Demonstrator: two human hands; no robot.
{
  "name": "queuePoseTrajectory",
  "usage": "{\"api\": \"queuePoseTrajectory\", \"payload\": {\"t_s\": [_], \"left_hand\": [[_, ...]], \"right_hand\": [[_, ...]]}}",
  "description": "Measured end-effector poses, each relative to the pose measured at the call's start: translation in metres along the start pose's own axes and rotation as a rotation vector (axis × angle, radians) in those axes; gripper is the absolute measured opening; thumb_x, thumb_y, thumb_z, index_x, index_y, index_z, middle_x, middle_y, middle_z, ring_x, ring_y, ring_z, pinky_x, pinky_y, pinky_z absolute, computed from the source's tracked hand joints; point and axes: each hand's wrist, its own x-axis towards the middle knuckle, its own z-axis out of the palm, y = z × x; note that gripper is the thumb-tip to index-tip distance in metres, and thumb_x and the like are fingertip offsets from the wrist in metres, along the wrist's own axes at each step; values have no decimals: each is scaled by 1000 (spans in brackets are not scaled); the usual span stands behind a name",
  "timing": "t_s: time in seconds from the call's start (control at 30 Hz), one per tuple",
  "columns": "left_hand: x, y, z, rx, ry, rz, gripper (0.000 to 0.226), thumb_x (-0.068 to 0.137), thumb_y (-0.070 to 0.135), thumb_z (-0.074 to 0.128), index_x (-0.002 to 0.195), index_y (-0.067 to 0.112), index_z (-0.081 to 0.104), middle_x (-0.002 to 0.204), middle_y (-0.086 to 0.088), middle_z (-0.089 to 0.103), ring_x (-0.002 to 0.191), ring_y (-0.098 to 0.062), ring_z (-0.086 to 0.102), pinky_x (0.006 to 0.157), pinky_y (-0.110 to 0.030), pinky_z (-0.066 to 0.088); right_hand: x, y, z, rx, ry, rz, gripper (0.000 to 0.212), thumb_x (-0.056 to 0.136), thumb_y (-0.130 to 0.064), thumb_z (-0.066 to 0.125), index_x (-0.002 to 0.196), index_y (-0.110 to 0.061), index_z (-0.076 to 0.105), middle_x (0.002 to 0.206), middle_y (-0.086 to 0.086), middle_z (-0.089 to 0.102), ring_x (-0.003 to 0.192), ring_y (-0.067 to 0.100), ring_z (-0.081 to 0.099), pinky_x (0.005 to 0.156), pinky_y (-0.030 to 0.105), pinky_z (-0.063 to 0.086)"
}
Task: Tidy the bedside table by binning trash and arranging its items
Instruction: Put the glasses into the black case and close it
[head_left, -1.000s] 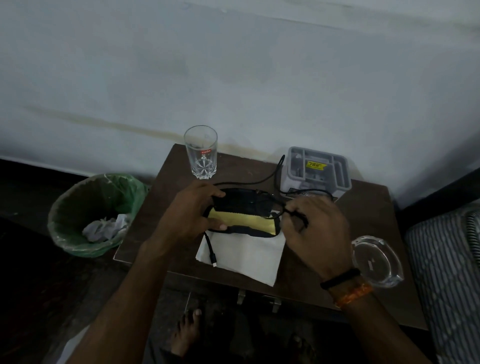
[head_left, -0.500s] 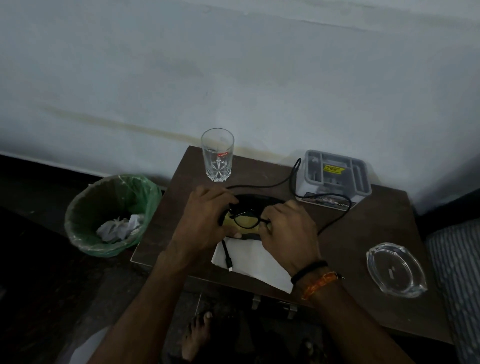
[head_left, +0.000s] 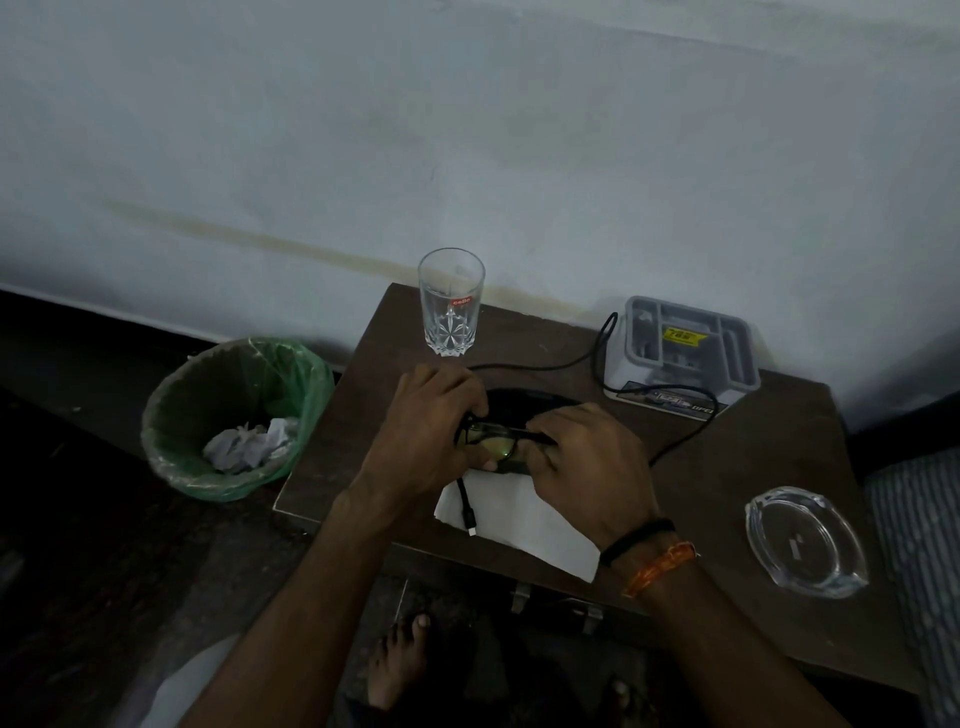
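Your 2 forearms reach forward from the lower edge of the view and converge at the middle. Your left hand (head_left: 428, 431) lies palm down, its fingers (head_left: 457, 387) curled and its thumb tucked inward toward the other hand. Your right hand (head_left: 584, 465) sits just beside it, knuckles up, fingers bent in a pinch. Its wrist carries 2 bands, 1 black and 1 orange. Your bare foot shows below.
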Motion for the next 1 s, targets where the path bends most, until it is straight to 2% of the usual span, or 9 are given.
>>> {"api": "queuePoseTrajectory", "payload": {"t_s": [0.13, 0.2, 0.3, 0.37, 0.47, 0.57, 0.67, 0.8, 1.0], "left_hand": [[-1, 1, 0, 0, 9, 7, 52, 48, 48, 86, 79, 20, 56, 100, 2, 60, 89, -18, 49, 70, -27, 21], [0, 3, -1, 7, 16, 3, 55, 49, 48, 87, 81, 16, 56, 93, 1, 57, 83, -15, 43, 68, -28, 22], [-1, 4, -4, -32, 22, 9, 57, 51, 48, 87, 82, 18, 51, 87, 3, 51, 78, -11, 35, 66, -28, 22], [-1, 4, -6, -120, -2, 4, 55, 55, 48, 86, 83, 21, 47, 89, 7, 50, 80, -10, 39, 64, -27, 26], [0, 1, -10, -276, -2, 3, 43, 72, 48, 81, 95, 19, 61, 93, 8, 59, 87, -9, 53, 74, -22, 41], [-1, -2, -15, -288, -32, 29, 42, 80, 42, 75, 113, 17, 67, 105, 3, 64, 99, -10, 59, 83, -29, 50], [-3, -6, -16, -308, -120, 4, 42, 77, 32, 80, 115, 18, 69, 113, 1, 67, 103, -11, 62, 86, -31, 54], [-5, -8, -13, -321, -172, -31, 49, 70, 26, 86, 115, 20, 67, 119, 2, 65, 109, -11, 60, 88, -20, 49], [-4, -2, -8, -299, -150, -50, 47, 66, 20, 88, 108, 13, 69, 116, -3, 65, 106, -18, 62, 87, -30, 53]], "right_hand": [[-2, -5, -16, 102, 266, -13, 6, 83, -14, 67, 82, -16, 73, 82, -3, 72, 77, 18, 63, 68, 31, 51], [-2, 1, -22, 112, 319, 31, 9, 85, -16, 65, 89, -14, 73, 89, -1, 71, 83, 21, 60, 75, 29, 46], [-5, 17, -20, 85, 158, 143, 20, 88, -29, 67, 104, -18, 73, 101, -1, 70, 97, 24, 59, 84, 25, 39], [-10, 25, -15, 118, 60, 169, 19, 87, -33, 70, 101, -21, 75, 99, -3, 71, 97, 21, 61, 84, 20, 35], [-15, 31, -14, 144, -15, 181, 20, 83, -34, 75, 100, -23, 76, 100, -5, 71, 99, 18, 61, 85, 20, 35], [-17, 35, -17, 192, -70, 183, 27, 80, -35, 79, 104, -24, 73, 105, -7, 69, 102, 15, 59, 87, 20, 36], [-17, 37, -19, 259, -127, 201, 34, 78, -32, 81, 109, -24, 70, 110, -7, 67, 104, 14, 60, 90, 25, 44], [-17, 34, -21, 303, -165, 202, 46, 76, -28, 82, 119, -22, 67, 118, -3, 67, 107, 15, 61, 96, 34, 49], [-19, 34, -18, 290, -185, 234, 49, 77, -27, 81, 123, -20, 67, 120, -2, 65, 109, 14, 60, 92, 20, 41]]}}
